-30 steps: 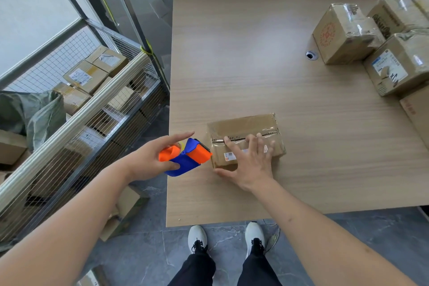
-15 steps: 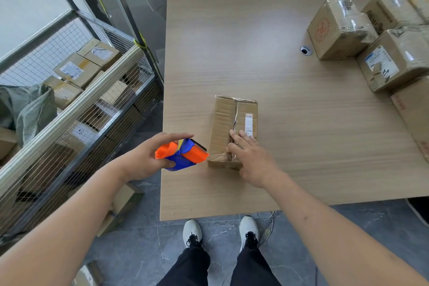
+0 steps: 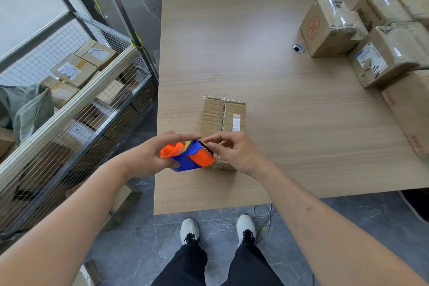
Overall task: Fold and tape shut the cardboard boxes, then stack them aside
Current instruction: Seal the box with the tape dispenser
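Table (image 3: 255, 37): we see its wooden top hold taped boxes (image 3: 371, 37) at 2 o'clock, well apart from our work.
Cage cart (image 3: 76, 90): at 9 o'clock, parcels inside.
Cardboard box (image 3: 222, 115): near the table's 6 o'clock edge, lengthwise away from us as half a second ago, now with no hand on it.
Left hand (image 3: 148, 158): our fingers curl round the tape dispenser (image 3: 189, 154), now raised over the box's near end.
Right hand (image 3: 236, 151): it has left the box; thumb and forefinger pinch at the dispenser's toothed edge, though we cannot tell whether they hold tape.
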Demonstrator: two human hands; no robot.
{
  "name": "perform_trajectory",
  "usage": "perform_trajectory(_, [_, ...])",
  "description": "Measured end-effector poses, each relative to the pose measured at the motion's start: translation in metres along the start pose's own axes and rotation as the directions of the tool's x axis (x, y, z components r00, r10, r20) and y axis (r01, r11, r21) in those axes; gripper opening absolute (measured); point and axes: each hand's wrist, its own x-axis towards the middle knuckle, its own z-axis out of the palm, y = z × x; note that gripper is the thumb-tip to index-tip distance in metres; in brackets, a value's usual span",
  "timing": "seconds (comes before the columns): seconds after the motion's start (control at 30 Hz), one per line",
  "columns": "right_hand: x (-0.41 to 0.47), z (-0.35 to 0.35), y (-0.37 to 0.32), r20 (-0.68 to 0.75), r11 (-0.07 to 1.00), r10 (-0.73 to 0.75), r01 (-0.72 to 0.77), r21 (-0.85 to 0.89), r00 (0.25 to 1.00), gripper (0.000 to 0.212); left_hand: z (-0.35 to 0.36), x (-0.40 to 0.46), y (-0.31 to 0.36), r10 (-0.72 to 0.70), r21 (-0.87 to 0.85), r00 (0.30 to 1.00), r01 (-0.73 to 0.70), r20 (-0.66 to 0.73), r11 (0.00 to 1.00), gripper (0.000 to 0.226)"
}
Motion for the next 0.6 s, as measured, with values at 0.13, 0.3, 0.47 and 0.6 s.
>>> perform_trajectory(0.13, [-0.003, -0.001, -0.001, -0.072, 1.0, -0.028, 0.027, -0.011, 0.997, 0.006, 0.006, -0.005, 0.006, 0.008, 0.002, 1.0, -0.008, 0.004, 1.0, 0.086])
perform_trajectory(0.3, [-0.013, 0.0, 0.001, -0.177, 0.998, 0.003, 0.008, 0.065, 0.984, 0.005, 0.015, -0.006, 0.009, -0.006, 0.069, 1.0, 0.004, 0.029, 0.998, 0.083])
perform_trajectory(0.47, [-0.025, 0.009, 0.016, -0.279, 0.995, 0.099, -0.1, 0.011, 0.955, 0.014, 0.026, -0.005, 0.006, -0.034, 0.249, 0.994, 0.008, 0.101, 0.969, 0.075])
perform_trajectory(0.6, [-0.037, -0.003, 0.024, -0.427, 0.967, 0.249, -0.203, 0.152, 0.869, 0.012, 0.011, -0.01, -0.004, -0.096, 0.419, 0.988, 0.037, 0.121, 0.907, 0.072])
